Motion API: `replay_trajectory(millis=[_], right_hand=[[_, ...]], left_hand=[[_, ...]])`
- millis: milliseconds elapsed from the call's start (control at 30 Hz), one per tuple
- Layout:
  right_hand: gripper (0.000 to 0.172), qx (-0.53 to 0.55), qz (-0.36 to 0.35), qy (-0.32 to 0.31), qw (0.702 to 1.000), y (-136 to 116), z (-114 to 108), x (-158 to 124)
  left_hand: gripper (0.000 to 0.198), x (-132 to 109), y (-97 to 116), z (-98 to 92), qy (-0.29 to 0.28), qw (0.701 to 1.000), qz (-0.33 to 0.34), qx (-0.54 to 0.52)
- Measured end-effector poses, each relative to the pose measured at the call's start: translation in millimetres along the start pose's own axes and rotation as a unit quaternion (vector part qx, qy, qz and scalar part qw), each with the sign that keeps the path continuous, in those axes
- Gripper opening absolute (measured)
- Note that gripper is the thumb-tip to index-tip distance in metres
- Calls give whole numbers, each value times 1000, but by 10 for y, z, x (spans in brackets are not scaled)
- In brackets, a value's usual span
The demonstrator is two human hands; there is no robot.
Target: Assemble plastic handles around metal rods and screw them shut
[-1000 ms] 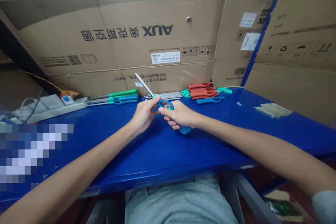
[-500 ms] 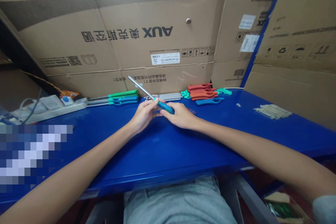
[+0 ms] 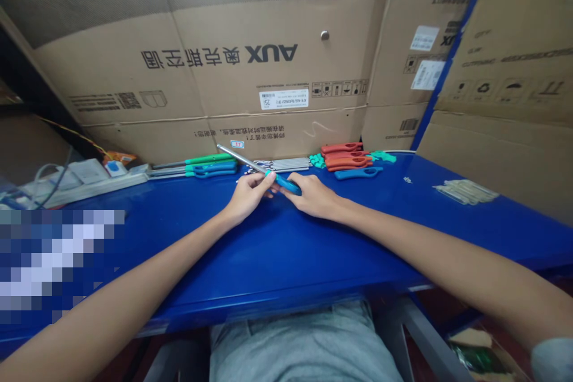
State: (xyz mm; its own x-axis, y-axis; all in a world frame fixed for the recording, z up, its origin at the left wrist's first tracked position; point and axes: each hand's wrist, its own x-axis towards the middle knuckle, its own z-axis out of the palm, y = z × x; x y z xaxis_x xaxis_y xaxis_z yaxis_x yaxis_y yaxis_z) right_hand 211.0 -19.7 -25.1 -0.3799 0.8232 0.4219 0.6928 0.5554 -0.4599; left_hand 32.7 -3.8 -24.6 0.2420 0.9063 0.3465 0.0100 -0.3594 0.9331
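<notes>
Both my hands hold one tool over the blue table (image 3: pixel 277 250): a lighter-like piece with a blue handle (image 3: pixel 286 184) and a long metal rod (image 3: pixel 239 159) that points up and to the left. My right hand (image 3: pixel 313 197) is wrapped round the blue handle, palm down. My left hand (image 3: pixel 248 194) pinches the tool where the rod meets the handle.
At the back edge lie finished tools with green and blue handles (image 3: pixel 208 165), a bundle of metal rods (image 3: pixel 286 163), red handle shells (image 3: pixel 347 155), teal parts (image 3: pixel 382 156) and a loose blue handle (image 3: pixel 358 173). A power strip (image 3: pixel 89 182) sits left, pale sticks (image 3: pixel 465 190) right. Cardboard boxes (image 3: pixel 250 54) wall the back.
The rod has tilted down from steep to nearly flat. My right hand turned palm down over the blue handle, and both hands sank a little toward the table.
</notes>
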Motion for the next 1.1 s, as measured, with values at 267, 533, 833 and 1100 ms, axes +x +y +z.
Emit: replay_trajectory(millis=[267, 533, 833, 1100], right_hand=[[29, 15, -27, -20, 999, 25, -22, -4], [32, 40, -44, -16, 998, -2, -50, -22], [31, 31, -31, -14, 999, 5, -38, -20], [22, 18, -20, 15, 1000, 64, -1, 6]], left_hand=[[43, -17, -42, -7, -32, 999, -2, -9], [45, -24, -50, -10, -44, 998, 25, 26], [48, -19, -47, 13, -19, 999, 29, 30], [49, -31, -82, 19, -51, 993, 30, 100]])
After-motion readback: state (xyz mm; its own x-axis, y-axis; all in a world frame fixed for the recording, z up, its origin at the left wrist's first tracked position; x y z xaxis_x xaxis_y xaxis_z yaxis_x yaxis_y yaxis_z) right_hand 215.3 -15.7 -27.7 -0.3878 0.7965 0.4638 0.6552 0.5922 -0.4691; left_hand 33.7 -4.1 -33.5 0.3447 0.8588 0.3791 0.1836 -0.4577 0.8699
